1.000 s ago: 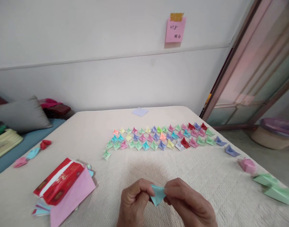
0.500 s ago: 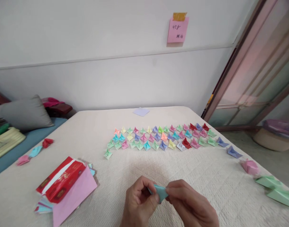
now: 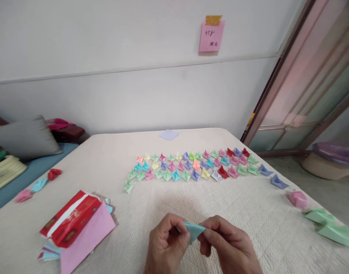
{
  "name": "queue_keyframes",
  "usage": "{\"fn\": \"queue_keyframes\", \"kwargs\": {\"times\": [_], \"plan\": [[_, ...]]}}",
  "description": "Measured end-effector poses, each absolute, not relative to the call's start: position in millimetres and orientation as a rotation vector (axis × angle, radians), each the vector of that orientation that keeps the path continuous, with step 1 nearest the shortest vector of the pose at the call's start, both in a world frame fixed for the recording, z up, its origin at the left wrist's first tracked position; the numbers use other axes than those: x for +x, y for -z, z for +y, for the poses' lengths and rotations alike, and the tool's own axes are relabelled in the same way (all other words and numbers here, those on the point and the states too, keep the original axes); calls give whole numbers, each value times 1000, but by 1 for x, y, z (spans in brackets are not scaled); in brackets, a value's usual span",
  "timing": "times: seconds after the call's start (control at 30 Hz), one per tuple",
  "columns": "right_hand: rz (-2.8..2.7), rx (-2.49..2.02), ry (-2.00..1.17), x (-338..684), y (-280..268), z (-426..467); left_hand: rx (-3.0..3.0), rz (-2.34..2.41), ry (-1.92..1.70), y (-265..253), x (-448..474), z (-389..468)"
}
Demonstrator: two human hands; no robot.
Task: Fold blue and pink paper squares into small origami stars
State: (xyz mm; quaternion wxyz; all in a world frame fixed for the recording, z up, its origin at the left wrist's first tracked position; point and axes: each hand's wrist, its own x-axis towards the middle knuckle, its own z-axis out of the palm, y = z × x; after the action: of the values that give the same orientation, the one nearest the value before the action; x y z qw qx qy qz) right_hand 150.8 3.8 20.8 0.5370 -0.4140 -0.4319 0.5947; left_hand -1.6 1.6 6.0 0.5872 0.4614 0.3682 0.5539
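While the left hand [image 3: 166, 244] and right hand [image 3: 228, 243] each pinch the teal folded paper [image 3: 194, 230] in a closed grip at bottom centre, creasing probably goes best with edges aligned, pressing evenly; small folded shapes [image 3: 176, 176] sit mid-frame.

The teal paper [image 3: 194, 231] looks matt, the cloth [image 3: 128, 228] rough.

White wall [image 3: 128, 101], horizontal seam across it. Square pink paper note [image 3: 211, 37], handwritten, stuck up there with a strip of ochre tape [image 3: 213, 20]. Left: grey fabric cushion [image 3: 26, 139] on a flat blue pad [image 3: 50, 160], magenta cloth [image 3: 59, 124] behind. Right: pinkish metal-framed door [image 3: 301, 110], translucent panels; round beige bin [image 3: 325, 165], purple cover, on the floor beside.
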Motion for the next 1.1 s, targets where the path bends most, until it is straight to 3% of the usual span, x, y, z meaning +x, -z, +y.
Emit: {"fn": "queue_keyframes", "kwargs": {"times": [0.27, 0.63, 0.93, 1.1], "plan": [[-1210, -1148, -1246, 149, -23, 0, 1204, 891, -1297, -6, -1, -1], [-1304, -1125, -1265, 147, -20, 5, 1293, 914, -1262, -5, 1, -2], [-1328, -1159, -1107, 147, -23, 1, 850, 783, -1329, -9, 5, 1], [-1359, -1142, -1067, 146, -22, 2, 895, 880, -1366, -11, 2, 2]]}}
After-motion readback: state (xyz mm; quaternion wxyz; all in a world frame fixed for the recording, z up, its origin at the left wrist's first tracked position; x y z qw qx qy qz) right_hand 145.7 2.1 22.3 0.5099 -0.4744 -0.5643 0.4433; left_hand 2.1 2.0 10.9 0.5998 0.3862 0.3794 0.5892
